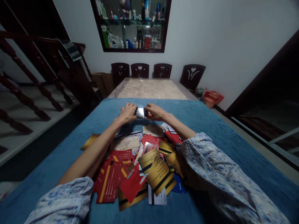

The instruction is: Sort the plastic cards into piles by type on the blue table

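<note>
Beyond a loose heap of plastic cards, my left hand (128, 113) and my right hand (156, 112) face each other with fingers curled. Between them is a small, shiny rectangular object (140, 112) with bright glare on its face and a dark end. Each hand grips one end of it; glare and fingers hide what kind of thing it is. A bit of red shows beside the right fingertips. Nearer me lie red cards (109, 183), gold cards (161, 177), a white card (157, 196) and beige cards (127, 143), overlapping at mixed angles under my forearms.
A blue cloth (77, 161) covers the near part of the table, while the patterned tabletop (154, 88) shows beyond. One gold card (90, 142) lies apart at left. Dark chairs (163, 71) line the far end, below a glass-shelved cabinet (133, 51).
</note>
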Available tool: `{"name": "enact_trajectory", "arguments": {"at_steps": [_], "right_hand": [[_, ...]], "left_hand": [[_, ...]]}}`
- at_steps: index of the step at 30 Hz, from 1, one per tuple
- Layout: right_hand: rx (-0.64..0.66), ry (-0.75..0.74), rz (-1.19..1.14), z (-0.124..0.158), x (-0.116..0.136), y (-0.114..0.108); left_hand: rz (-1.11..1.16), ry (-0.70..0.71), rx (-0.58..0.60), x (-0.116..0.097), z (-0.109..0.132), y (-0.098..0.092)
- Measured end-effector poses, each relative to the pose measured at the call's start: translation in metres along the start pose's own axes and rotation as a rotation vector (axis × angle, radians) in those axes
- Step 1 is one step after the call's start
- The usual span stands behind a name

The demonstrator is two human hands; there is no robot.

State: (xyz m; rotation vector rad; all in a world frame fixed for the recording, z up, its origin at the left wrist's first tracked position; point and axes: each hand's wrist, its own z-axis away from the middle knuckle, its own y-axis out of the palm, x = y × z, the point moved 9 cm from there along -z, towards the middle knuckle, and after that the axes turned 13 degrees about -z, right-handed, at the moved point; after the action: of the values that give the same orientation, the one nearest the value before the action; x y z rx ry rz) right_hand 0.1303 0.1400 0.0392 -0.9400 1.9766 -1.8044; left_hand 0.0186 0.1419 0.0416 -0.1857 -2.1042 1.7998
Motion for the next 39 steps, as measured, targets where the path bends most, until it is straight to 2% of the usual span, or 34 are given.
{"name": "enact_trajectory", "arguments": {"at_steps": [12, 22, 39], "right_hand": [[0.192, 0.057, 0.068, -0.031, -0.004, 0.030], [0.261, 0.088, 0.077, -0.048, -0.019, 0.056], [0.301, 0.085, 0.016, -0.055, -0.025, 0.061]], "left_hand": [[0.015, 0.017, 0.111, 0.025, -0.027, 0.041], [-0.014, 0.041, 0.168, 0.033, -0.045, 0.074], [-0.100, 0.140, 0.204, 0.032, -0.050, 0.081]]}}
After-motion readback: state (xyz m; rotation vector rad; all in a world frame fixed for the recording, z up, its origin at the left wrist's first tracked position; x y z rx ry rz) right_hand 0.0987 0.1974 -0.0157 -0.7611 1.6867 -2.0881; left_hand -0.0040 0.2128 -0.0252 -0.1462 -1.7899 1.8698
